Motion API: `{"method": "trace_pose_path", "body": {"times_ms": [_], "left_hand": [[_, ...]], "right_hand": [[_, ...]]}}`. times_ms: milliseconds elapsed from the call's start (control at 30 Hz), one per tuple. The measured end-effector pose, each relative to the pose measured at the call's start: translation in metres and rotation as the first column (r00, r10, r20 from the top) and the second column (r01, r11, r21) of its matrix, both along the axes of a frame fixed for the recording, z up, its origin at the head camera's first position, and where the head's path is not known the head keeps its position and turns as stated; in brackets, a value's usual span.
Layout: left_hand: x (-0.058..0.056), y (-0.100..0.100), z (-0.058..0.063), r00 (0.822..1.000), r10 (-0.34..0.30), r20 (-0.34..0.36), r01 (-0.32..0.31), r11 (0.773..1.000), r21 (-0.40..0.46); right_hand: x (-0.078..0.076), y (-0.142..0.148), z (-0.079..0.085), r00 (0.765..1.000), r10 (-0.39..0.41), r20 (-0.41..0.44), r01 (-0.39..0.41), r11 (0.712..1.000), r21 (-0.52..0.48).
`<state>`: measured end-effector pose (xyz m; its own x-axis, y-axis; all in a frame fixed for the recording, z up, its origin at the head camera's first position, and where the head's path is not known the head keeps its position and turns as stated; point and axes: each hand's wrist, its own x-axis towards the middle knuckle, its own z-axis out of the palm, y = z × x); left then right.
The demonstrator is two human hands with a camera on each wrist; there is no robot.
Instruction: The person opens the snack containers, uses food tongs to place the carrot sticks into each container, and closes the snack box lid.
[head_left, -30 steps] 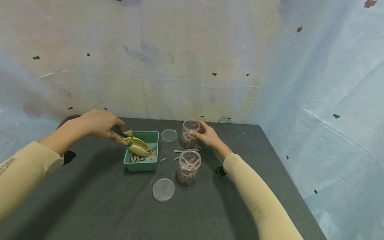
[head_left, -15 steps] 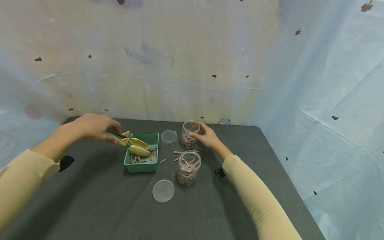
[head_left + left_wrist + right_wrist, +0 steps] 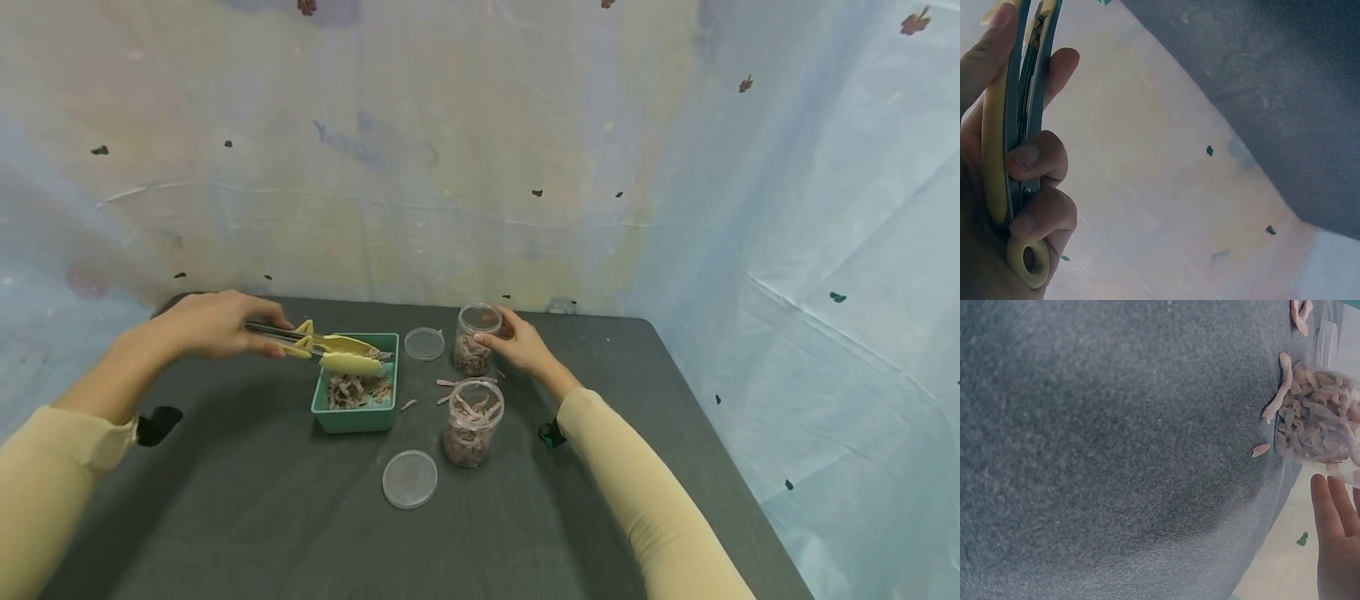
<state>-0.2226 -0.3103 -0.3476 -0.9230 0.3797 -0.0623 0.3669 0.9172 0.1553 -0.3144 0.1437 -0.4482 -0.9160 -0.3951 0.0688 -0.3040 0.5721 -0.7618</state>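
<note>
My left hand (image 3: 213, 325) grips the handles of yellow-tipped tongs (image 3: 352, 363), which hang over a green tray (image 3: 356, 421). At the tips of the tongs, some pinkish-brown strips are pinched. More strips (image 3: 348, 392) lie in the tray. In the left wrist view, curled fingers wrap the tongs' handle (image 3: 996, 144), and its yellow end ring (image 3: 1029, 257) shows. My right hand (image 3: 521, 343) holds the far clear jar (image 3: 472, 354) between thumb and fingers; the jar stands upright, partly filled with strips. The right wrist view shows the fingers (image 3: 1329, 509) against its side.
A second open jar (image 3: 468, 437) with strips stands nearer. Two clear lids lie flat, one far (image 3: 424, 343) and one near (image 3: 409, 480). Loose strips (image 3: 408, 405) are scattered around the jars. Plastic sheeting (image 3: 450, 167) hangs behind the dark table (image 3: 262, 517).
The left hand has drawn back to the left and lowered slightly. The tongs have risen off the heap, now lying flatter with strips in their tips. The right hand stays at the far jar.
</note>
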Motion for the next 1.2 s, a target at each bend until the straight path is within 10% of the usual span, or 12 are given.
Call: {"method": "trace_pose_path", "body": {"times_ms": [1200], "left_hand": [[0.011, -0.013, -0.008, 0.997, 0.074, -0.019, -0.069, 0.983, 0.169]], "right_hand": [[0.002, -0.001, 0.001, 1.0, -0.01, -0.002, 0.01, 1.0, 0.006]]}}
